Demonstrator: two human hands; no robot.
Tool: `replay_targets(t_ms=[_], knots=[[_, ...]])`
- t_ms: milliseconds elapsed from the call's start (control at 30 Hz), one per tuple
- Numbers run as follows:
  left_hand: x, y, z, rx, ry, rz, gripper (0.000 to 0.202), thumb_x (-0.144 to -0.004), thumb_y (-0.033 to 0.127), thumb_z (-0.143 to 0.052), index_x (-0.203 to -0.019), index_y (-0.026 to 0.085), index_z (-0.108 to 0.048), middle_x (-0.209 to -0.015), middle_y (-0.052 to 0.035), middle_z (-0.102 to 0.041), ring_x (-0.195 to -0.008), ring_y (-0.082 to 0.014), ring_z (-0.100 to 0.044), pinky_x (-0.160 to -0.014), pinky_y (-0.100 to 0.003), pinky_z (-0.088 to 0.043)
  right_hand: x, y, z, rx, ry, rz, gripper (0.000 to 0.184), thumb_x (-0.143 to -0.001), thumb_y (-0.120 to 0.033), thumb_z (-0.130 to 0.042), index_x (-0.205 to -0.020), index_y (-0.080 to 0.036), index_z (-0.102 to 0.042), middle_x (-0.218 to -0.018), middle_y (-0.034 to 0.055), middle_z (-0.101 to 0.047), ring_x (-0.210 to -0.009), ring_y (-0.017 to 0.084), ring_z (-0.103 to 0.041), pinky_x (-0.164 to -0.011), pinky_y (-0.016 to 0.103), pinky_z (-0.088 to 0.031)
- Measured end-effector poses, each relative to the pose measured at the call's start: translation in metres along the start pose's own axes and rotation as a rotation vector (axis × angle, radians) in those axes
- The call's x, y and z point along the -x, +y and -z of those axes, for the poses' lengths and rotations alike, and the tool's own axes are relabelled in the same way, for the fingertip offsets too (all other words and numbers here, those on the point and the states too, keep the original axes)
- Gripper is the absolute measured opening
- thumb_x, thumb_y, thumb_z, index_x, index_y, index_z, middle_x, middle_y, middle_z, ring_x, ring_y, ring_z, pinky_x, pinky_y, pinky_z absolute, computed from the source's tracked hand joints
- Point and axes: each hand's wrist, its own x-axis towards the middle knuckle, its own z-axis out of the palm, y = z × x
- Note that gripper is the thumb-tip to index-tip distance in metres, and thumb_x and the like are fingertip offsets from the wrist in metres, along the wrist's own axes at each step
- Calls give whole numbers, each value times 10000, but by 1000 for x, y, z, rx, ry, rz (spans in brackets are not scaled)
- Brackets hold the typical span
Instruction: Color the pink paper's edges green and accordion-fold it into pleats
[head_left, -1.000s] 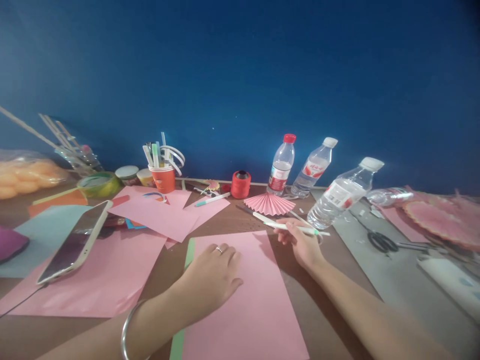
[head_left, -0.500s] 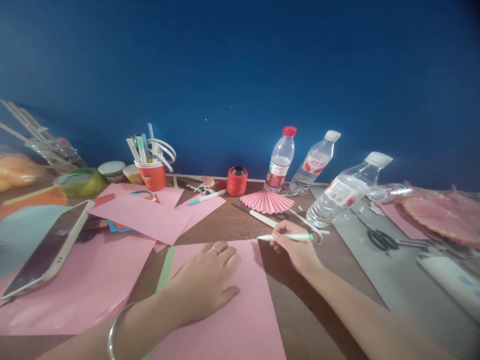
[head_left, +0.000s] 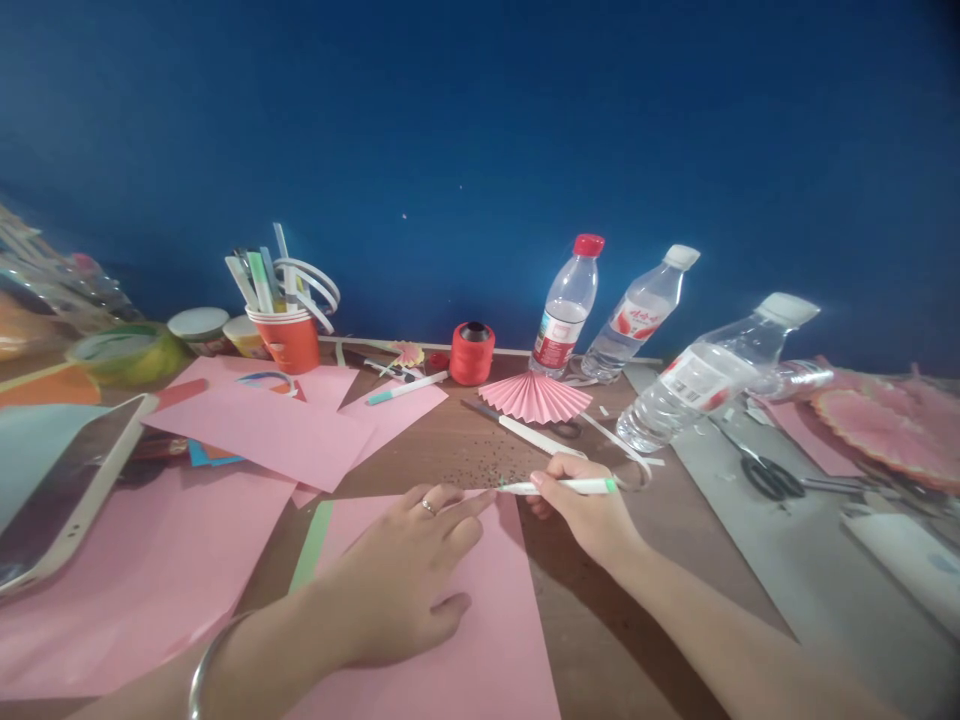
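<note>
Your right hand pinches the pen, lying left-right at frame centre, tip toward your left hand, pressed flat on the pink sheet.

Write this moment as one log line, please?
left hand: flat on pink sheet | right hand: grips white pen | pen tip: by sheet's top edge

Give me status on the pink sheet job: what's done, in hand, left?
Done: one pleated pink fan lies finished near the bottles. In hand: the left hand presses flat on the pink sheet; the right hand has a grip on a white pen with a green end, its tip at the sheet's top edge. Left: this sheet is unfolded and shows no marks.
</note>
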Motion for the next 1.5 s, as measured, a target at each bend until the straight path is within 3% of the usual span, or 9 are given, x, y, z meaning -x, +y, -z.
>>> replay_targets(t_ms=[1300,1500], knots=[[-1,-2,0,98,-1,26,434,-749,296,-545,-1178,260,-494,-1474,24,-331,-1270,-298,-326,-1036,-496,-285,1,-2,-1,73,18,-18,262,-736,-275,-593,-507,-206,-485,-492,2,-619,-470,162,-596,-465,258,-462],[-1,-2,0,89,22,20,445,-761,323,-554,-1197,255,-492,-1458,9,-360,-1252,-291,-353,-1036,-479,-292,0,-1,-1,16,35,-11,244,-736,-332,-617,-548,-204,-529,-550,14,-648,-515,182,-623,-499,286,-508]])
